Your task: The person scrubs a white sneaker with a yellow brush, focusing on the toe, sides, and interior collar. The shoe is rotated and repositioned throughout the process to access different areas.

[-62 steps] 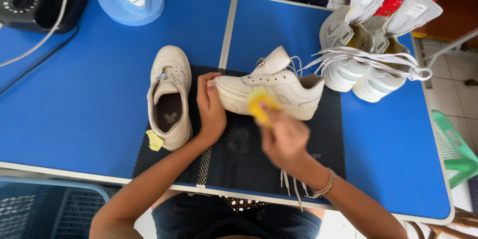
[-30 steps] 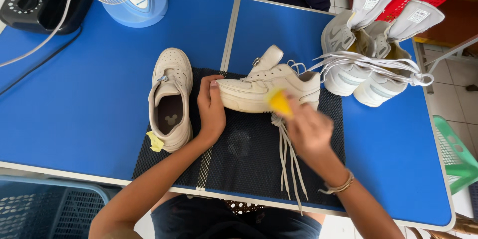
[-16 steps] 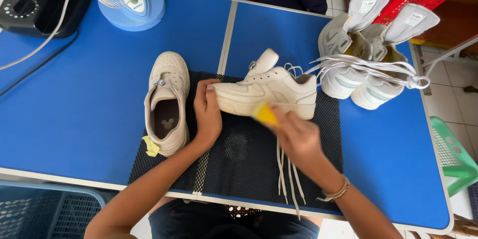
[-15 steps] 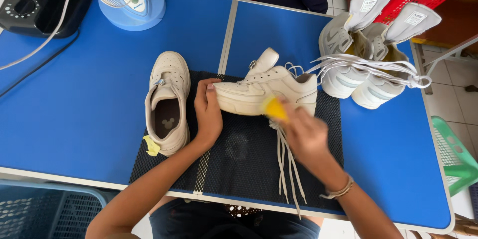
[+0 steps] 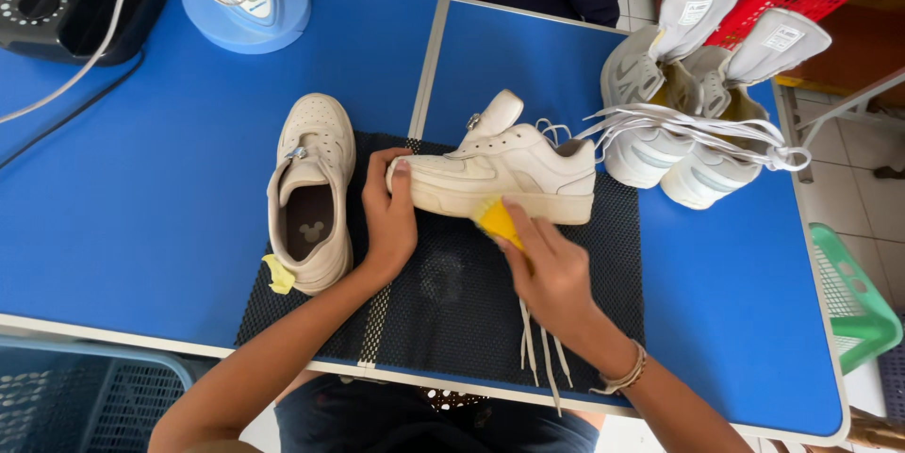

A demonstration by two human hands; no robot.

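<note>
2 hands work 1 cream sneaker (image 5: pixel 504 170) lying on its side on the black mat (image 5: pixel 452 293): left hand (image 5: pixel 389 217) wraps fingers around its toe, right hand (image 5: pixel 551 274) pinches a yellow sponge (image 5: pixel 497 222) against the sole edge just beyond its fingertips.

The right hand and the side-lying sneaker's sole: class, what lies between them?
In the head view, a yellow sponge sits between the right hand and the sneaker, pressed against its sole edge.
</note>
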